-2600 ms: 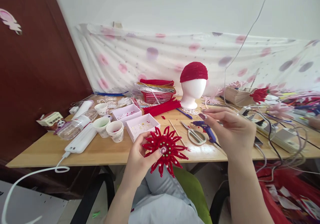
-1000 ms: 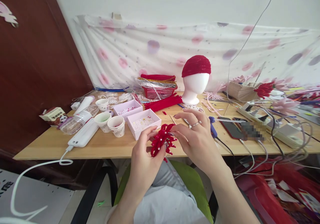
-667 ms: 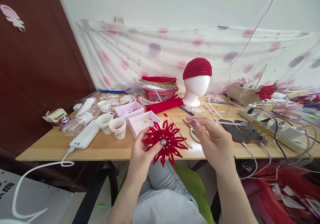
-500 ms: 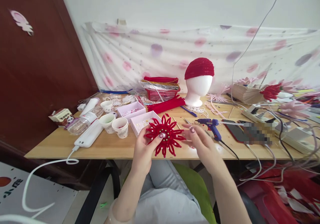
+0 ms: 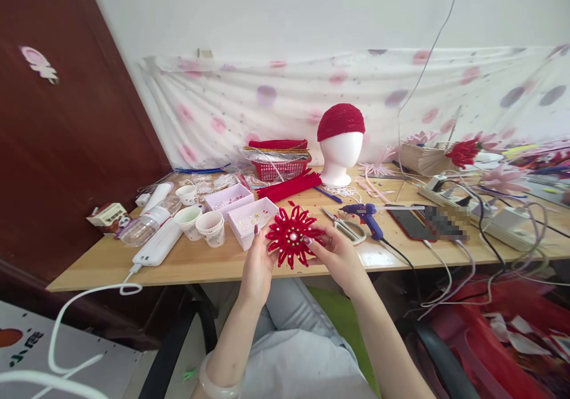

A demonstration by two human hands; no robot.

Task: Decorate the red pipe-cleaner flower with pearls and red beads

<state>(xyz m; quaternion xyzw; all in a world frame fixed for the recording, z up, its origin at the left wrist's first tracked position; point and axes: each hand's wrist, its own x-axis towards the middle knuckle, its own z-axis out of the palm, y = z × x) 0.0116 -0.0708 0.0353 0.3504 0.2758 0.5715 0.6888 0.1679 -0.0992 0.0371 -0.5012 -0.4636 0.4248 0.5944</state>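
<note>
A red looped flower (image 5: 291, 241) with pearl-like beads at its centre is held up in front of the table's near edge. My left hand (image 5: 259, 265) grips its left side, with the fingers partly hidden behind the petals. On the right side, my right hand (image 5: 336, 256) holds the petals between thumb and fingers. Just behind the flower are a white box of small beads (image 5: 252, 221) and a pair of scissors (image 5: 350, 230). A blue glue gun (image 5: 367, 218) lies to the right of the scissors.
Paper cups (image 5: 211, 230) and a white power strip (image 5: 157, 246) are at the left. A foam head (image 5: 342, 155) in a red cap stands behind, near a red basket (image 5: 281, 168). Phones (image 5: 412, 224) and cables lie at the right.
My right hand has moved left and taken hold of the flower's right side. My left thumb has come off the flower's centre. The scissors now show fully as the view shifts right.
</note>
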